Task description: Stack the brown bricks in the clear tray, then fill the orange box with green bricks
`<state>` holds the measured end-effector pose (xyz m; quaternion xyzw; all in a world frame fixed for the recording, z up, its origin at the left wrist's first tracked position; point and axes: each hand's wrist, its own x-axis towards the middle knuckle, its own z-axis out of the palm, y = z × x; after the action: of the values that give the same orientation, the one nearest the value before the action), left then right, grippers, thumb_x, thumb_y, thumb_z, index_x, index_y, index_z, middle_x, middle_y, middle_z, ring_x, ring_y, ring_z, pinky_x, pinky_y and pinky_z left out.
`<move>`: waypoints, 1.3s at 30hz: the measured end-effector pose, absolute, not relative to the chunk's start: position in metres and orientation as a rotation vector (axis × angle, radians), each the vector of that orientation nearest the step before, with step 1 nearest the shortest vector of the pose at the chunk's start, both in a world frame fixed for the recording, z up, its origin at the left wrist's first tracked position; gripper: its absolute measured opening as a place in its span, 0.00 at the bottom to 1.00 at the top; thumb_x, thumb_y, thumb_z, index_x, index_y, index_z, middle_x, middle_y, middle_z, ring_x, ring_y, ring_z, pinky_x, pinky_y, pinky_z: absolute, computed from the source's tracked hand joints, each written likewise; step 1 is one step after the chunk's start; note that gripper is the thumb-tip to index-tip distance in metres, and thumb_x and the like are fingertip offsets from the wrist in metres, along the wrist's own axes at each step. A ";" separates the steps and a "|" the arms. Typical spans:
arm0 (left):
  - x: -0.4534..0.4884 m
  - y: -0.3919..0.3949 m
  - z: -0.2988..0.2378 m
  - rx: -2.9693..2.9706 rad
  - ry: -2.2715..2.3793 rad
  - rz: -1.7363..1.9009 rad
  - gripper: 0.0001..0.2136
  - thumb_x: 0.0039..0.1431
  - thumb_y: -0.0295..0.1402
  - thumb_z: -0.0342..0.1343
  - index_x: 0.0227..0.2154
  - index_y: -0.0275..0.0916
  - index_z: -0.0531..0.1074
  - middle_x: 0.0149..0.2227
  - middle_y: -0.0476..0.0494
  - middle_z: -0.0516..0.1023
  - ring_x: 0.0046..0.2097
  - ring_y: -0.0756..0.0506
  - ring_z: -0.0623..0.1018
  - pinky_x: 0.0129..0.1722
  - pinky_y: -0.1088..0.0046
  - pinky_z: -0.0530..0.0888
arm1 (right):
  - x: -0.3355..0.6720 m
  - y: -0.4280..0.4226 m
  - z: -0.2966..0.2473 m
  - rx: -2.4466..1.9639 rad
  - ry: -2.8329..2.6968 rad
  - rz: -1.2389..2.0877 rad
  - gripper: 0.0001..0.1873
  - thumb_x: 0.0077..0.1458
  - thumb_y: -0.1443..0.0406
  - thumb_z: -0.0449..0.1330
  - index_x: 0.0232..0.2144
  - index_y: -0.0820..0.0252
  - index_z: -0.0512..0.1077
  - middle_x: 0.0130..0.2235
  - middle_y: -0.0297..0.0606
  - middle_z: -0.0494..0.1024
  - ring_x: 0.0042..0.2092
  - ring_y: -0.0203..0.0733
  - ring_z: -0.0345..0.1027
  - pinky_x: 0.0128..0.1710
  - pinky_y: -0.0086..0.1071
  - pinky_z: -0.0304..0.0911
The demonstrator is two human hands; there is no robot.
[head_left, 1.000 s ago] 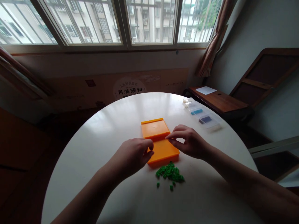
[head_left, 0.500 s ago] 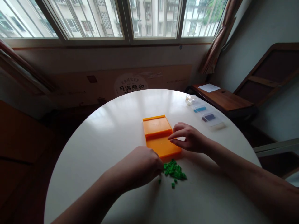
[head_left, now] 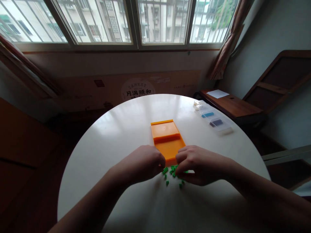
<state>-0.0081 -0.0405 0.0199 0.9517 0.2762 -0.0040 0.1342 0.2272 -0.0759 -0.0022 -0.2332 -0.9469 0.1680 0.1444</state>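
Seemingly picking at green bricks [head_left: 173, 169], left hand [head_left: 151, 162] and right hand [head_left: 194, 163] curl inward—closure and hold unclear—needing precise pinching next.

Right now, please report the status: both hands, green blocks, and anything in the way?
Left hand at left edge of scattered green blocks, grip unclear. Right hand over right side, hiding some blocks. Orange tray just beyond them.

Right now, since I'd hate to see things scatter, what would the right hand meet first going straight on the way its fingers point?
Most likely the green pieces, close against the right hand; contact is hard to judge. Beyond them lies the left hand.
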 end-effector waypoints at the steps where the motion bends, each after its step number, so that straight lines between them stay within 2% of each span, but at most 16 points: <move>1: -0.007 -0.040 0.020 2.765 0.819 -0.037 0.09 0.52 0.26 0.54 0.22 0.42 0.77 0.22 0.50 0.75 0.23 0.51 0.68 0.25 0.74 0.61 | 0.227 -0.076 -0.002 -0.683 -2.733 0.493 0.07 0.55 0.66 0.60 0.35 0.54 0.78 0.31 0.34 0.72 0.31 0.35 0.63 0.33 0.31 0.57; 5: -0.002 -0.041 0.018 2.772 0.867 -0.127 0.10 0.53 0.27 0.54 0.21 0.41 0.77 0.22 0.48 0.75 0.22 0.51 0.68 0.24 0.74 0.60 | 0.227 -0.075 -0.002 -0.720 -2.745 0.489 0.10 0.54 0.66 0.60 0.38 0.53 0.79 0.34 0.34 0.72 0.31 0.35 0.62 0.33 0.31 0.58; 14: 0.005 -0.048 0.019 2.789 0.911 -0.191 0.09 0.52 0.26 0.54 0.19 0.39 0.75 0.20 0.46 0.74 0.21 0.50 0.68 0.22 0.73 0.59 | 0.218 -0.081 -0.007 -0.602 -2.803 0.499 0.07 0.52 0.67 0.60 0.33 0.54 0.77 0.36 0.36 0.75 0.35 0.37 0.67 0.33 0.31 0.59; 21: -0.001 -0.053 0.030 2.773 1.007 -0.345 0.09 0.50 0.24 0.53 0.21 0.39 0.76 0.22 0.45 0.75 0.23 0.47 0.71 0.22 0.72 0.60 | 0.221 -0.078 -0.010 -0.683 -2.739 0.410 0.08 0.57 0.64 0.59 0.37 0.52 0.78 0.32 0.34 0.72 0.31 0.35 0.62 0.31 0.32 0.54; 27: -0.003 -0.053 0.026 2.749 1.041 -0.346 0.07 0.50 0.27 0.54 0.21 0.40 0.76 0.22 0.45 0.75 0.23 0.46 0.71 0.22 0.72 0.60 | 0.210 -0.083 -0.015 -0.634 -2.807 0.377 0.09 0.59 0.63 0.57 0.34 0.55 0.77 0.31 0.35 0.72 0.31 0.36 0.62 0.28 0.31 0.51; 34: -0.002 -0.055 0.021 2.794 0.986 -0.379 0.07 0.50 0.28 0.54 0.22 0.39 0.75 0.22 0.44 0.74 0.22 0.46 0.71 0.22 0.71 0.60 | 0.207 -0.083 -0.017 -0.611 -2.825 0.392 0.08 0.58 0.63 0.59 0.35 0.55 0.78 0.32 0.35 0.73 0.32 0.36 0.63 0.29 0.32 0.53; 39: -0.010 -0.048 0.033 2.761 0.977 -0.162 0.05 0.49 0.27 0.54 0.22 0.41 0.73 0.23 0.49 0.75 0.24 0.48 0.71 0.22 0.74 0.59 | 0.209 -0.084 -0.015 -0.656 -2.840 0.406 0.07 0.57 0.62 0.59 0.36 0.54 0.77 0.32 0.33 0.74 0.32 0.36 0.63 0.29 0.31 0.52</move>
<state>-0.0103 -0.0477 0.0333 0.9361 0.3314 -0.0549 0.1039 0.2092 -0.0836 -0.0147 -0.2216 -0.9603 0.1373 0.0990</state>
